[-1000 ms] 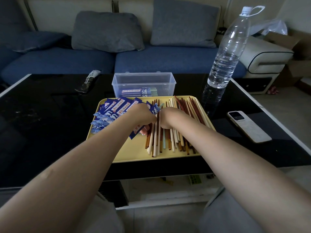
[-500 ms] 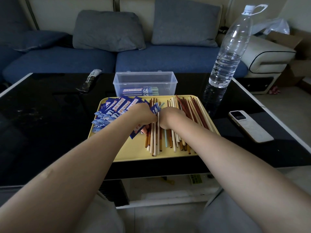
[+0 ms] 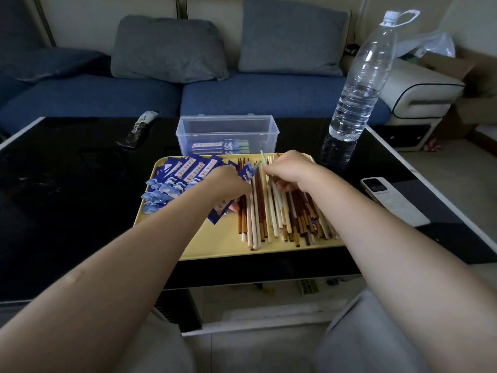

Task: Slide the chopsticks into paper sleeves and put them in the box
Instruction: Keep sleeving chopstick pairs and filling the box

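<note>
Fingers (image 3: pixel 271 172) pinch green chopsticks (image 3: pixel 277 193); box (image 3: pixel 227 130) holds sleeved pairs (image 3: pixel 220 146).

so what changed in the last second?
The right hand has lifted off the pile, raising a pale green chopstick in its pinch, tip angled toward the blue sleeve. The left hand still holds that sleeve. Tray, box, bottle and phone unchanged.
</note>
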Demonstrator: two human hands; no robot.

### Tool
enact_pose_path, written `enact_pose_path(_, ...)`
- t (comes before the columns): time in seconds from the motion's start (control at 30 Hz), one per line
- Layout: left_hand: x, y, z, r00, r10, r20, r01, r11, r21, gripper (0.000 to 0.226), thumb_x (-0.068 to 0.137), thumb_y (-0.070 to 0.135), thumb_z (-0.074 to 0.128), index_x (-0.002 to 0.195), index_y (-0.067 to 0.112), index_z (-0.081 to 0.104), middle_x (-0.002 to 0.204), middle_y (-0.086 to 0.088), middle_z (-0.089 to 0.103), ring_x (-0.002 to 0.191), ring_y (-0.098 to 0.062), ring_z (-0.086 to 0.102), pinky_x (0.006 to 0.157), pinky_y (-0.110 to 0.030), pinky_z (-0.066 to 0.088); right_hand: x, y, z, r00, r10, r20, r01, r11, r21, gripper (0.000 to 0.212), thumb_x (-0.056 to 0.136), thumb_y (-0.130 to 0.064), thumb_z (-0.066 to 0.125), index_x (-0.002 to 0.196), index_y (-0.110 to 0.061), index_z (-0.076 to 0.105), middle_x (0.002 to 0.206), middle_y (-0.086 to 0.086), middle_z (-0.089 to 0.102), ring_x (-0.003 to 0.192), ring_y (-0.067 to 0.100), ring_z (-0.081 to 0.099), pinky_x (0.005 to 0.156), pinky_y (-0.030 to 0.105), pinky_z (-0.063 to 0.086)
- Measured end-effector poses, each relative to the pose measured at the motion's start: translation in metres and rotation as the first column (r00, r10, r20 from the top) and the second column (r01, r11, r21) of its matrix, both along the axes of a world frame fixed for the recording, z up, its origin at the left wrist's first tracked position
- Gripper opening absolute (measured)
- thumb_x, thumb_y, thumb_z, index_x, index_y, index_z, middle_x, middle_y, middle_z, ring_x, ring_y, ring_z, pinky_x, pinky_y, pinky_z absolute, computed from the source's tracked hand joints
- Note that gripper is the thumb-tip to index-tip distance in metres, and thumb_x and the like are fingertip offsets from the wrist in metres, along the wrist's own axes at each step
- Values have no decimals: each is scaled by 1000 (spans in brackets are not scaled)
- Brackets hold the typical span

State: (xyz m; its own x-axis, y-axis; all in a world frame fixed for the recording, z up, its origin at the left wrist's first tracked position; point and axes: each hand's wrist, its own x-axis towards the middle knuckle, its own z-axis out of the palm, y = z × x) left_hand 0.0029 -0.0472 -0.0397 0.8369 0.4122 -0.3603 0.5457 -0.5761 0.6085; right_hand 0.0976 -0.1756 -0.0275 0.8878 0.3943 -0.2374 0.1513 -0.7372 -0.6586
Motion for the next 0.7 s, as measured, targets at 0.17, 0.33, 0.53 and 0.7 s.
enact_pose_path(0.17,-2,-7,6,998,33,45,-33,999,-1,20,92,29,64,91,13,51,78,-4,65,56,-11,64,45,-21,44,8,-12,9,990,-100,-95,129,920,371,21,95,-13,58,113,-18,65,91,8,71,55,11,57,44,21,42)
enact_pose_path(0.33,5,-5,0,994,87,63,-88,996,6,28,87,30,65,102,8,57,88,-11,70,72,-21,71,69,-32,60,8,-15,17,963,-79,-257,228,746,626,14,96,-5,61,107,-11,68,88,8,77,68,16,74,55,21,52)
enact_pose_path(0.53,5,-2,-3,1000,22,12,-24,989,147,29,85,35,68,99,13,55,92,-8,62,80,-19,62,65,-26,49,19,-16,16,953,-200,-226,302,646,701,27,105,-25,48,95,-8,67,59,1,55,43,10,44,40,21,32)
enact_pose_path(0.7,6,-5,-4,998,-45,44,38,988,152,20,88,33,65,85,17,53,85,-5,61,71,-14,58,58,-23,42,18,-13,13,949,-213,-231,314,675,668,27,106,-24,45,95,-8,63,63,4,58,45,10,48,42,21,37)
